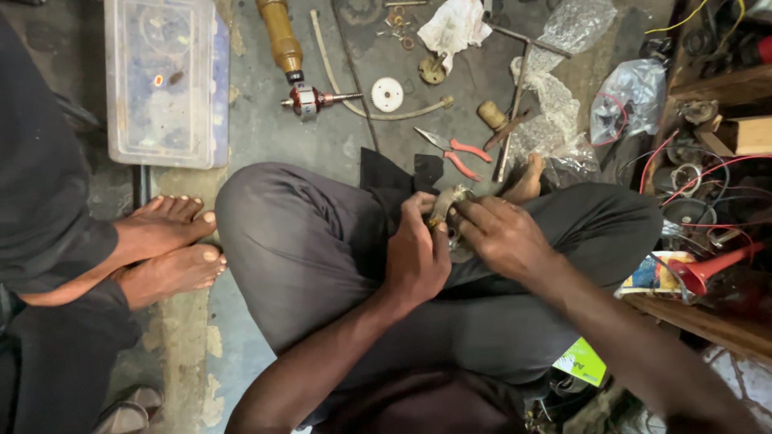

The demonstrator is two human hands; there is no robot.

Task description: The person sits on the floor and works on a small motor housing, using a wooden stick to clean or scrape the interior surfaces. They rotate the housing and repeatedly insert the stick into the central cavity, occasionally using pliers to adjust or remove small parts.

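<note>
Just above the middle of the frame, over the person's crossed legs, both hands close around a small metal part [447,210] with a pale band across its top. The left hand [416,255] wraps it from the lower left, fingers curled shut against its side; the right hand [505,235] covers it from the right, fingertips pinching its upper edge. Most of the part is hidden, so its exact kind cannot be told. It looks rigid and fairly heavy for its size (probably greasy too), best gripped around its body rather than by the band.

On the floor in the upper half lie red-handled pliers [455,150], a white gear [388,94], a motor armature [312,100] below a yellow handle [280,34], a curved tube [386,114] and crumpled plastic bags [555,120]. A clear plastic box [167,80] sits at upper left. Another person's bare feet [169,249] rest at left, close to the knee. Tangled wires [708,173] and a red funnel [712,269] crowd the right edge.
</note>
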